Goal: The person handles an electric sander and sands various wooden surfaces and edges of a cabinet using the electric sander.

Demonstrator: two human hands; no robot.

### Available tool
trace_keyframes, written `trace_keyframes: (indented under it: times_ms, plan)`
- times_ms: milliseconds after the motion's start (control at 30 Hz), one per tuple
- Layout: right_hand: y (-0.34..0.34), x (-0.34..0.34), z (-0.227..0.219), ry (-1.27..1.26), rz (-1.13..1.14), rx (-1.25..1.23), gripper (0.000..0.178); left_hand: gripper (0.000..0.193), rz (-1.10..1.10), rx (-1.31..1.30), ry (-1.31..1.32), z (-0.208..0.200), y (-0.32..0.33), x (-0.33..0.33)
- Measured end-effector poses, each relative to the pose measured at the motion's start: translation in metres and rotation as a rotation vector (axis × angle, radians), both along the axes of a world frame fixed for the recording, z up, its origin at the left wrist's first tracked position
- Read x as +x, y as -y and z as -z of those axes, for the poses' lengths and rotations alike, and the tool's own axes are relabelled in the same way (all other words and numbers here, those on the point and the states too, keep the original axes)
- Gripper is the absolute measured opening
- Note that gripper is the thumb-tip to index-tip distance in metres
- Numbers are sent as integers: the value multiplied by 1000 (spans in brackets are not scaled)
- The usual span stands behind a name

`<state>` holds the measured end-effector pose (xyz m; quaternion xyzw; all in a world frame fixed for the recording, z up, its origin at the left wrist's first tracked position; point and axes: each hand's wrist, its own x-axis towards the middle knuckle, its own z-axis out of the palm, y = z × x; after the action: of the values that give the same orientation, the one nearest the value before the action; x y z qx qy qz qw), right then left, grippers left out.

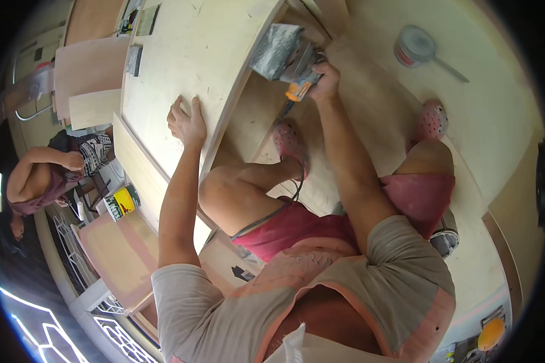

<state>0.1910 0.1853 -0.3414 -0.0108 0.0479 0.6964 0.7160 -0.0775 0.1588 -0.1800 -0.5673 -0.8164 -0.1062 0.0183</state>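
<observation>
Unit: elec. sander w/ broad, dust-coated plate and orange section near grip. Location: in my R hand, ahead and R of my L hand, by the edge of the pale wood panel. Plate-to-edge contact: cannot tell. R fingers: wrapped round tool body; tips hidden. L fingers: part-spread, resting on panel, thumb apart, pinching nothing.

Power cord hangs just below R fingers, near my L clog.

CAUTION (my judgement):
1. One-hand grip: tool may twist if plate catches panel edge; result, gouged wood.
2. Cord may snag on foot, pulling tool off line.
3. If tool slips across panel, L fingers are exposed.
4. Panel may shift if L-hand pressure is too light.

Markings: sander, none legible. Round tin, well R of R fingers: reddish label, too small to read. Yellow/dark pail, L of and nearer me than L fingers: large lettering on side, not transcribed.
</observation>
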Motion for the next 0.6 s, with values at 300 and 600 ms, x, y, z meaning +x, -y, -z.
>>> trace_keyframes:
  times_ms: [300, 600]
  plan:
    - [20, -30, 0, -114, -65, -30, 44, 66, -35, 3, 12, -1, -1, 2]
    - [12, -17, -8, -80, -31, -80, 45, 67, -44, -9, 16, -3, 0, 5]
